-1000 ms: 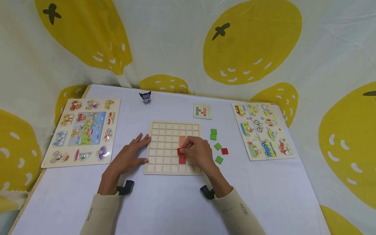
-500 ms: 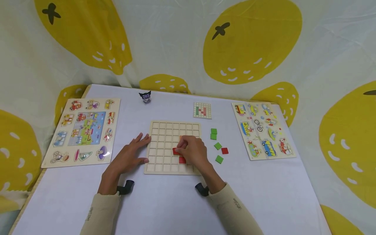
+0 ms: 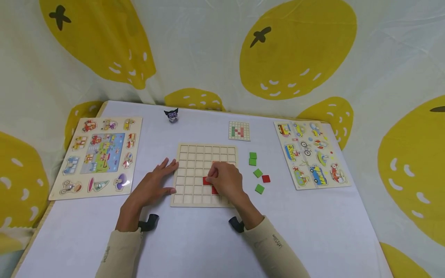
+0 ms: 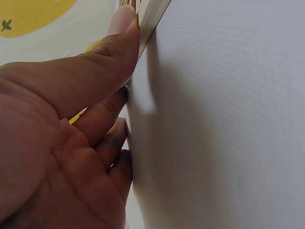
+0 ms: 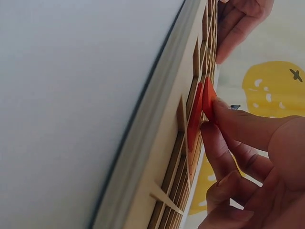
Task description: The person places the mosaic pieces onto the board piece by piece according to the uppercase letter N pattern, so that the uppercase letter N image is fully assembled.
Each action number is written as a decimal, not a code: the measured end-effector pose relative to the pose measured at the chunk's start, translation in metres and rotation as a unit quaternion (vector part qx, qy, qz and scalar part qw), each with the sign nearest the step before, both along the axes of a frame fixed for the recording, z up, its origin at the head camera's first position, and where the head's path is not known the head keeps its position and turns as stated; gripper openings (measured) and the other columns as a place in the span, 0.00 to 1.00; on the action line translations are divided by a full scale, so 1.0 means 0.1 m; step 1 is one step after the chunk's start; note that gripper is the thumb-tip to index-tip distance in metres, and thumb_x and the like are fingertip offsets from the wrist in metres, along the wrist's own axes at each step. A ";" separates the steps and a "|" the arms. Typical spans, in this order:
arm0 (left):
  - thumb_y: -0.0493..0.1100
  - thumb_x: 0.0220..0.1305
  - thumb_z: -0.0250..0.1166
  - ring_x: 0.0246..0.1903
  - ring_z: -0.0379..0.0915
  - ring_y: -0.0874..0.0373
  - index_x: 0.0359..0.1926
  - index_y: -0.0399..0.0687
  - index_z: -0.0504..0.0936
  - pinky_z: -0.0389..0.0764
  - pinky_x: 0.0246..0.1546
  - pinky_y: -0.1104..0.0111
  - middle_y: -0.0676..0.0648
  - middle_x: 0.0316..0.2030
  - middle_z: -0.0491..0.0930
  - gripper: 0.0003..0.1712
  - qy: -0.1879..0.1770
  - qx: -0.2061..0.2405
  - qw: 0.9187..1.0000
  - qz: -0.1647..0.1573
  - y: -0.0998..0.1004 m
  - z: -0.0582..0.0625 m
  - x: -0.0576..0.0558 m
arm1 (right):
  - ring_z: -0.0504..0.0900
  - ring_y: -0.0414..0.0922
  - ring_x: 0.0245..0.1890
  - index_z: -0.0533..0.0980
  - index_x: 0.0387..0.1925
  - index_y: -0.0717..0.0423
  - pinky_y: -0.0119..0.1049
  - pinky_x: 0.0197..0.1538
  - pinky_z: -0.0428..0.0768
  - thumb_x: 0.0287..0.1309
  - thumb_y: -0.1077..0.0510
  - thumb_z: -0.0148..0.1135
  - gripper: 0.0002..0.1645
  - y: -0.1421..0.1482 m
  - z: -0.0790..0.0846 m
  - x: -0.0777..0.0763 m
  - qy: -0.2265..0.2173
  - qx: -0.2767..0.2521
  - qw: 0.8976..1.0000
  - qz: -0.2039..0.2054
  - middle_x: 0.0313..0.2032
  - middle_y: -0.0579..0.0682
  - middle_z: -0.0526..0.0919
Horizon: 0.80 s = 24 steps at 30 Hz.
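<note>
A wooden grid board [image 3: 187, 179] lies in the middle of the table. My left hand [image 3: 150, 188] rests at its left edge, fingers spread and thumb against the side. My right hand [image 3: 230, 180] pinches a red square tile [image 3: 206, 180] between thumb and fingertips, low over a cell right of the board's centre. In the right wrist view that tile [image 5: 208, 101] is tilted, close to a red tile [image 5: 194, 119] seated in the grid. The seated tile [image 3: 214, 190] shows just below my fingers in the head view. My right hand hides most of the orange tiles above.
Several loose green tiles [image 3: 257, 173] and a red one [image 3: 265, 178] lie right of the board. A small pattern card [image 3: 239, 131] sits behind it. Picture puzzles stand left [image 3: 76, 154] and right [image 3: 313, 156]; a small dark figurine [image 3: 172, 115] is at the back.
My right hand has moved a little left with the red tile, shifting it over the cell left of the column with the seated tiles. My left hand stays in place.
</note>
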<state>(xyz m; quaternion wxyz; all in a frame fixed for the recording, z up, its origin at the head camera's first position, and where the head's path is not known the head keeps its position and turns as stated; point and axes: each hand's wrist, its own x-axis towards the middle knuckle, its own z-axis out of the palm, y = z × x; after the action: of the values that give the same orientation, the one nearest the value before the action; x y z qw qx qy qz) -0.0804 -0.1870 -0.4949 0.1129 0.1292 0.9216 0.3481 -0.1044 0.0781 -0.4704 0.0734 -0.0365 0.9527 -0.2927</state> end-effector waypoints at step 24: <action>0.39 0.56 0.81 0.83 0.47 0.30 0.83 0.49 0.62 0.57 0.77 0.31 0.42 0.83 0.56 0.56 -0.002 -0.009 1.000 0.000 0.01 0.01 0.00 | 0.79 0.41 0.31 0.87 0.33 0.45 0.35 0.31 0.75 0.57 0.54 0.81 0.07 0.09 0.01 0.03 -0.009 -0.028 0.999 0.014 0.25 0.42 0.81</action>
<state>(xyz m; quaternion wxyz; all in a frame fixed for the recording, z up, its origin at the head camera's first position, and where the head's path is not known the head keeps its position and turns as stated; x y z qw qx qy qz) -0.0809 -0.1865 -0.4943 0.1162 0.1275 0.9246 0.3397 -0.1018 0.0869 -0.4690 0.0846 -0.0494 0.9429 -0.3182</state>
